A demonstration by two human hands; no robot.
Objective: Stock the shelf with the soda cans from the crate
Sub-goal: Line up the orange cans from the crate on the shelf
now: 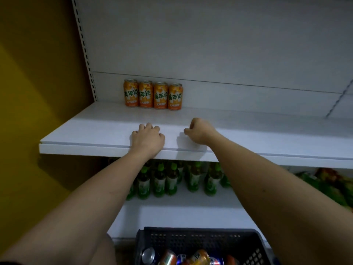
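Four orange cans (152,95) stand in a row at the back of the white shelf (91,131), touching side by side. The left hand (148,139) rests on the shelf's front edge, fingers curled and holding nothing. The right hand (199,131) sits just beside it, curled into an empty fist. Below the shelf, the crate (200,240) holds more cans (198,257) lying down.
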